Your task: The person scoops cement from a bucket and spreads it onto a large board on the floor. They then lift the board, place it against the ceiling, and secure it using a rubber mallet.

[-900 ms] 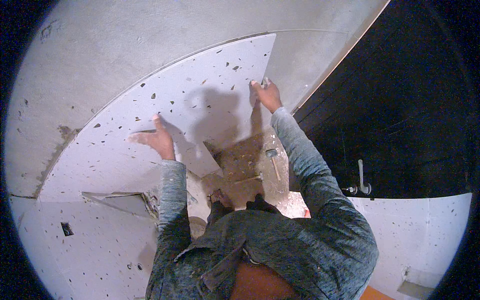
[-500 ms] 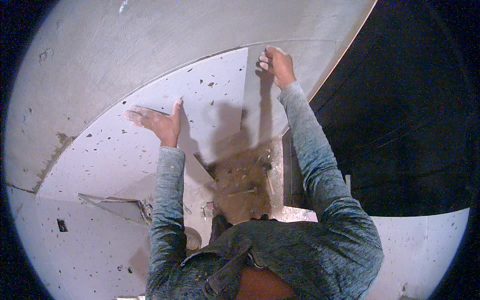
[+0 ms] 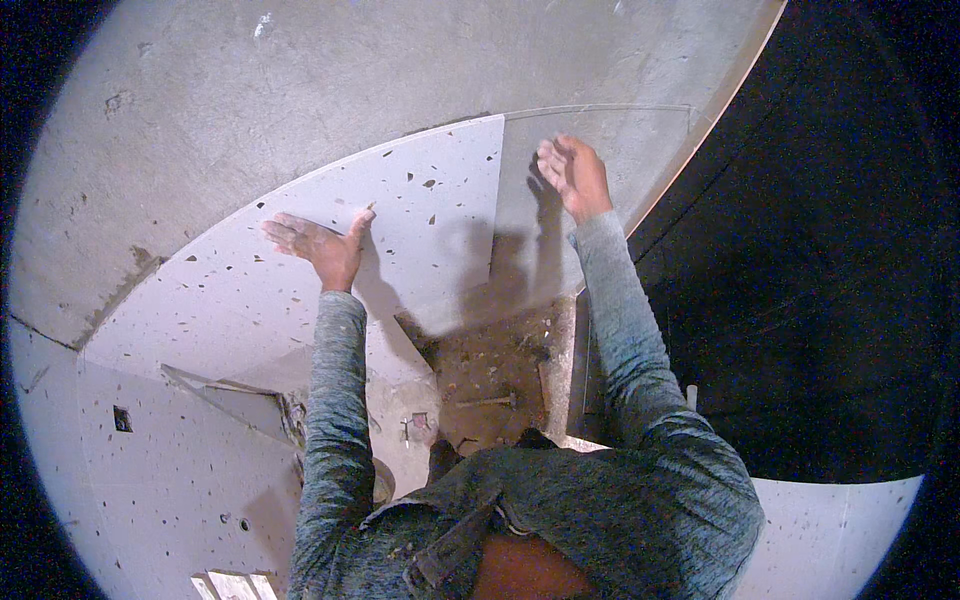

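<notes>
White, flat, straight-sided stone-look panel with scattered dark chips [image 3: 430, 220] seen on the bare grey cement wall [image 3: 390, 65]; its top edge lies along a thin marked line that runs on toward the wall's right edge; its right edge ends short of that wall edge, bare cement beside it; shadows of the person are cast across both.

Left hand [image 3: 320, 245] spread over the panel's face, thumb held wide, nothing gripped; contact cannot be confirmed; right hand [image 3: 577, 180] held before the bare cement just beyond the panel's right edge, fingers loosely bent, nothing seen in it.

Small dark square cut-out [image 3: 122, 418] sits in the white chip-patterned cladding [image 3: 170, 480] near the wall's left corner; contents too dark to tell; long-handled hammer [image 3: 485, 402] lies on the brown, debris-strewn floor [image 3: 480, 350].

Round object behind the left forearm mostly hidden, kind unclear; pale strips [image 3: 235, 585] cut off at the lower rim; lower seam of the panel hard to make out; right side lost in black.
</notes>
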Demonstrator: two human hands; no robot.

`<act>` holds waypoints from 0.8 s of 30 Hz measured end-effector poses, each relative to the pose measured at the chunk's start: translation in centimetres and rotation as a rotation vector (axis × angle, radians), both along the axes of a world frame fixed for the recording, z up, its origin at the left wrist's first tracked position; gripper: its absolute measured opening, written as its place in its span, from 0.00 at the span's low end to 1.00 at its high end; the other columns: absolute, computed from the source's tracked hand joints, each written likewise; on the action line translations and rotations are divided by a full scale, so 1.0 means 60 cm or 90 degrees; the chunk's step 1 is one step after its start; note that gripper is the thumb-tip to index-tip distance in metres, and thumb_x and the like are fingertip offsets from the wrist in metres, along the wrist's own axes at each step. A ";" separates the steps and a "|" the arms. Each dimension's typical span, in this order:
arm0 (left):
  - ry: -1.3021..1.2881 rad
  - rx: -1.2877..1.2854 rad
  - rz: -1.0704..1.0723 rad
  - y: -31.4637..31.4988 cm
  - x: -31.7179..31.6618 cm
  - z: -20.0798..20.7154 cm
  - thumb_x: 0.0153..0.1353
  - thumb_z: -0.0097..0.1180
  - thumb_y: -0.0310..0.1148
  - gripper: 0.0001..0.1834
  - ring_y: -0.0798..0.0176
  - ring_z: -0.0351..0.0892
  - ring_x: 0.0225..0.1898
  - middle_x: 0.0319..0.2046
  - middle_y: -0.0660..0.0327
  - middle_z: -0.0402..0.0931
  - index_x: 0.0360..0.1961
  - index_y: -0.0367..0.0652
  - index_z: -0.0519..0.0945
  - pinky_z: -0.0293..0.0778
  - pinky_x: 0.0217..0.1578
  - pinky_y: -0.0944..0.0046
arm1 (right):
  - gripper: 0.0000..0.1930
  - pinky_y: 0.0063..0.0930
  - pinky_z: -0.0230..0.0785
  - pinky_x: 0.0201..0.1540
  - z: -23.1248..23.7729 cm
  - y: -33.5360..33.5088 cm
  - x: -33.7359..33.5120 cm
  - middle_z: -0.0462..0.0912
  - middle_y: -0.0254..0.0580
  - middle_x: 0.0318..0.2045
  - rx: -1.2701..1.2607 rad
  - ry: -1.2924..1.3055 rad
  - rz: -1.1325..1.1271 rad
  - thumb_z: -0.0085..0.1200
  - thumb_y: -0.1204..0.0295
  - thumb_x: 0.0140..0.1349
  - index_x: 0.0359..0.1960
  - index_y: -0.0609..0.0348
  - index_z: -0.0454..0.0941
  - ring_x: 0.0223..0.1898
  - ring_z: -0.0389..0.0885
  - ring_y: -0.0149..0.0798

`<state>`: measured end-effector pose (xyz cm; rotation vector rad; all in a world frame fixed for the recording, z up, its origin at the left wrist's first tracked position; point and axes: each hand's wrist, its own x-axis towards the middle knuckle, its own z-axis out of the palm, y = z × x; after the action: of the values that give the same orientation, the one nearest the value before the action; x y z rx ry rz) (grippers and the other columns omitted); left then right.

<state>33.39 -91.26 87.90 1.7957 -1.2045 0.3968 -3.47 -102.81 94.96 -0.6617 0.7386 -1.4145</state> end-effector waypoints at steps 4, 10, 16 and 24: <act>-0.027 -0.008 0.008 -0.003 0.003 -0.004 0.37 0.63 0.76 0.84 0.32 0.02 0.67 0.65 0.28 0.08 0.66 0.28 0.17 0.09 0.60 0.29 | 0.12 0.33 0.78 0.41 -0.120 0.035 -0.050 0.80 0.45 0.39 0.088 0.050 -0.002 0.52 0.68 0.64 0.46 0.61 0.71 0.37 0.81 0.39; -0.036 -0.021 0.009 -0.017 0.011 -0.026 0.36 0.61 0.78 0.84 0.30 0.01 0.66 0.65 0.30 0.06 0.65 0.29 0.17 0.08 0.58 0.27 | 0.11 0.37 0.77 0.36 -0.420 0.127 -0.139 0.83 0.41 0.32 0.241 0.370 -0.015 0.53 0.65 0.64 0.41 0.59 0.78 0.32 0.82 0.37; -0.129 -0.120 0.038 -0.072 0.025 -0.072 0.36 0.62 0.77 0.83 0.29 0.10 0.69 0.67 0.29 0.14 0.68 0.28 0.23 0.16 0.61 0.27 | 0.09 0.34 0.72 0.27 -1.015 0.208 -0.413 0.81 0.33 0.25 -0.062 1.050 -0.026 0.57 0.62 0.59 0.32 0.52 0.83 0.26 0.79 0.32; -0.282 -0.402 0.197 -0.124 0.068 -0.213 0.50 0.54 0.70 0.62 0.32 0.36 0.72 0.70 0.32 0.39 0.69 0.28 0.48 0.37 0.65 0.29 | 0.18 0.39 0.75 0.36 -1.544 0.315 -0.532 0.78 0.40 0.29 -0.293 1.701 -0.131 0.48 0.56 0.65 0.48 0.53 0.77 0.32 0.80 0.40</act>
<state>37.47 -98.70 75.12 1.3612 -0.9283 1.2565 -35.41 -83.92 2.31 -2.8457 2.3412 0.1810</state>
